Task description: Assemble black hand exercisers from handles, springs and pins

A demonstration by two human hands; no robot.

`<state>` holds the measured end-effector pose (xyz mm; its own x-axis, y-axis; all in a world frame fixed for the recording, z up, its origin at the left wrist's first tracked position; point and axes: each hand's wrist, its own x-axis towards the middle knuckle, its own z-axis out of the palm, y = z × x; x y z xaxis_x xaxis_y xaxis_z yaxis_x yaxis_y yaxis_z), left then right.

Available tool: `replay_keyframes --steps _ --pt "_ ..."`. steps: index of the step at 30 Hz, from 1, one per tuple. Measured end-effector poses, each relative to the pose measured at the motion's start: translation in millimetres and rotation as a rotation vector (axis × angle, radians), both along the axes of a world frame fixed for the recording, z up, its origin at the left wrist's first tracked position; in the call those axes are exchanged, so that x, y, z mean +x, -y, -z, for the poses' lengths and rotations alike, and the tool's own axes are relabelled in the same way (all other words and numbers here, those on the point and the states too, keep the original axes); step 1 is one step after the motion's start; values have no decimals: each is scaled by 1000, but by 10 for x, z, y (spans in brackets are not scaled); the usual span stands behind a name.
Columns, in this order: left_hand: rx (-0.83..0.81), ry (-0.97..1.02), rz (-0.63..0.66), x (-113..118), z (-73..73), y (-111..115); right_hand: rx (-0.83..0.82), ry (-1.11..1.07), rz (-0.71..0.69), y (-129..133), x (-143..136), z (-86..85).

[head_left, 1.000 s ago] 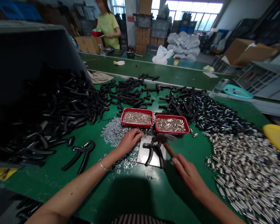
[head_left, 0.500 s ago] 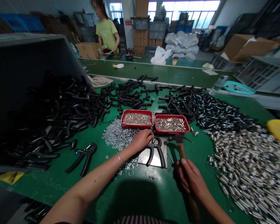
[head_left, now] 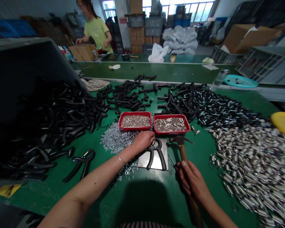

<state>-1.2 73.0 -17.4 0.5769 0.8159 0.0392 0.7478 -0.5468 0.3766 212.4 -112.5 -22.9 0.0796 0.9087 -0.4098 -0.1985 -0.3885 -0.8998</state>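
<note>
A black hand grip (head_left: 161, 155) with a small metal spring near its top lies on a metal plate (head_left: 142, 163). My left hand (head_left: 143, 141) is closed at the upper left of this grip, its fingertips partly hidden. My right hand (head_left: 191, 177) wraps around the wooden handle of a claw hammer (head_left: 182, 152), whose head is just right of the plate. A thin metal rod (head_left: 171, 159) extends from beside the right fingers; whether they hold it too I cannot tell. Another hand grip (head_left: 85, 163) lies on the green table to the left.
Two red trays (head_left: 135, 129) of small metal parts stand beyond the plate, with loose washers (head_left: 116, 137) beside them. Metal springs (head_left: 251, 167) and black-ended bolts (head_left: 218, 107) are heaped at right. Black handles (head_left: 73, 107) spill from a large bin (head_left: 38, 47). A co-worker (head_left: 98, 33) stands across.
The view has shifted slightly, moving the table contents left in the picture. Both hands keep nearly the same places by the hand grip and hammer. The co-worker's arm now reaches to a carton.
</note>
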Motion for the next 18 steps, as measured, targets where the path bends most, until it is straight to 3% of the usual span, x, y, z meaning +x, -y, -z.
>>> replay_keyframes --steps 5,10,14,16,18 --pt "268 -141 211 25 59 103 -17 103 -76 -22 61 -147" --pt "257 -153 137 -35 129 172 -12 409 -348 -225 234 -383" --pt "275 -36 -16 -133 70 371 204 720 -474 -411 256 -672" --pt "299 10 2 -191 40 548 306 825 -463 -503 207 -774" --pt "301 5 107 -239 42 723 362 909 -464 -616 150 -792"
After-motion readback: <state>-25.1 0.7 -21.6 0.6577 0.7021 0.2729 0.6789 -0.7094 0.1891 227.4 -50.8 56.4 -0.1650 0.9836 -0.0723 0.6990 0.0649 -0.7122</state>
